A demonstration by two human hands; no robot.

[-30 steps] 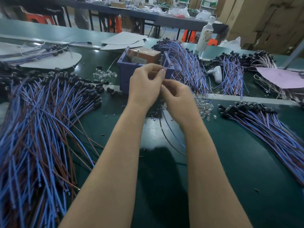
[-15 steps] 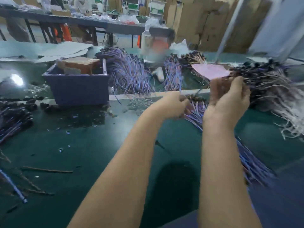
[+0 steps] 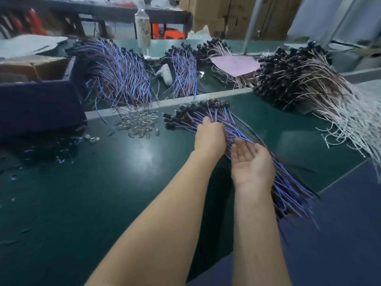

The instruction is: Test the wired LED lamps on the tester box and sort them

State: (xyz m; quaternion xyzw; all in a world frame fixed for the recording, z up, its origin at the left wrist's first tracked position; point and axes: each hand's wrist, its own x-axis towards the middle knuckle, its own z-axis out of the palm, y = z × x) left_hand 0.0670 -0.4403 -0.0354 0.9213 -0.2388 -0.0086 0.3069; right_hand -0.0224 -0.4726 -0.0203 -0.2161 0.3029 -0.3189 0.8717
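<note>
Pretty standard workshop: green bench [image 3: 103,193] with a glare patch, a dark table [image 3: 107,12] behind it, orange stools [image 3: 173,35] underneath, cardboard boxes [image 3: 226,13] stacked at the back, metal post [image 3: 250,23].

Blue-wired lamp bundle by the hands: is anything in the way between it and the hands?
Nothing visible does. The left hand rests on the bundle just behind its black heads, with its fingertips hidden. The right hand lies open, palm up, over the wires.
</note>
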